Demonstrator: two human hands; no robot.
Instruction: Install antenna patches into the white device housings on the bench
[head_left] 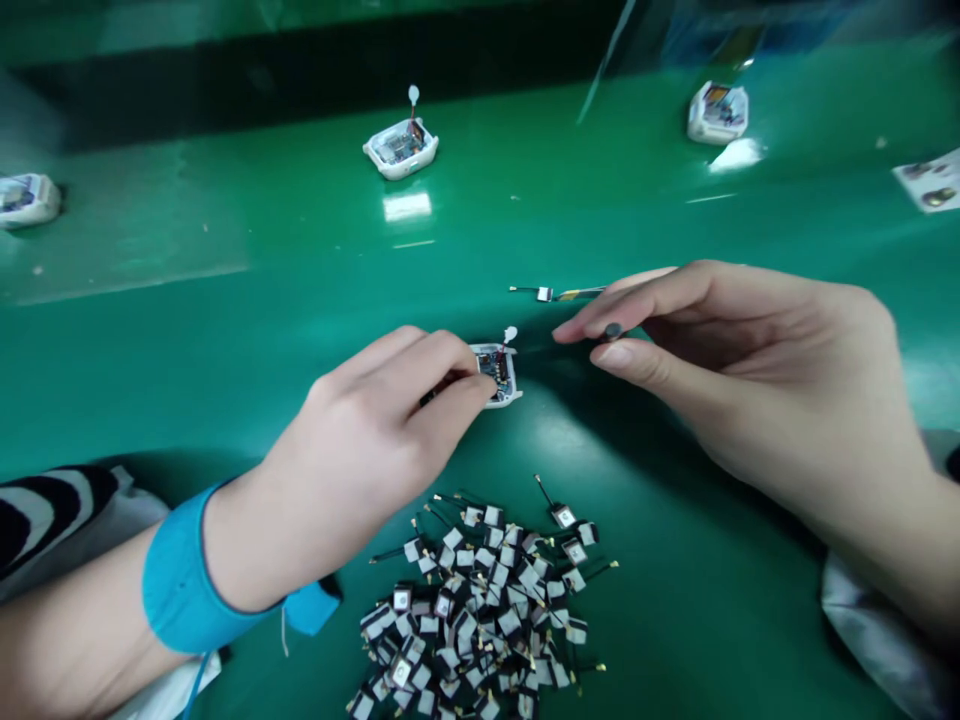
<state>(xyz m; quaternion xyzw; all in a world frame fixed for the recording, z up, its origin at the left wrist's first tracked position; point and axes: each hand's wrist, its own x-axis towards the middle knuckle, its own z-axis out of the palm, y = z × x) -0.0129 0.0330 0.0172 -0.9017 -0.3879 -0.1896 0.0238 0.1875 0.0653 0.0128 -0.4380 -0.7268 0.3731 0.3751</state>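
The table (225, 380) is smooth and glossy, throwing back bright patches of light, and the cases (405, 170) look like smooth, hard plastic. Flat, matt faces and metallic cable tips (614, 565) show on the piled modules (465, 630), while the wristband (176, 570) and striped fabric (52, 520) look like matt cloth

1. The left hand (379, 425) grips an uncovered white casing (505, 375) near the centre.
2. At 3 o'clock, the right hand (772, 360) pinches a dark, round-ended object (613, 331).
3. Small modules (499, 575) lie piled on the green desk (262, 350) at 6 o'clock.
4. A second casing (401, 150) rests at 11 o'clock.
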